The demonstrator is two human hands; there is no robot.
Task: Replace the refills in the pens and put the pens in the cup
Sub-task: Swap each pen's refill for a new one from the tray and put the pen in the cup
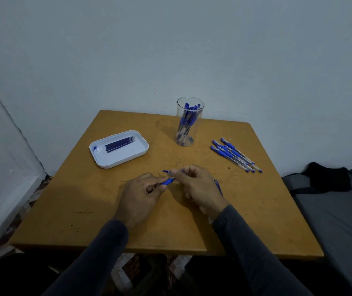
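My left hand (142, 194) grips a blue pen (167, 181) by its grip end above the middle of the wooden table (85, 199). My right hand (196, 185) pinches the pen's tip end, with a blue cap (166, 171) sticking out by its fingers. A refill (219, 188) shows behind my right hand; whether that hand holds it is hidden. A clear cup (187, 122) with several blue pens stands at the back. A white tray (135, 153) at the left holds several dark refills (119, 144). Several capped pens (235, 154) lie at the right.
The table stands against a pale wall. A grey cushion (331, 210) with a black cloth (329, 177) lies to the right of the table. A white door frame runs down the left edge. Patterned floor shows below the table's front edge.
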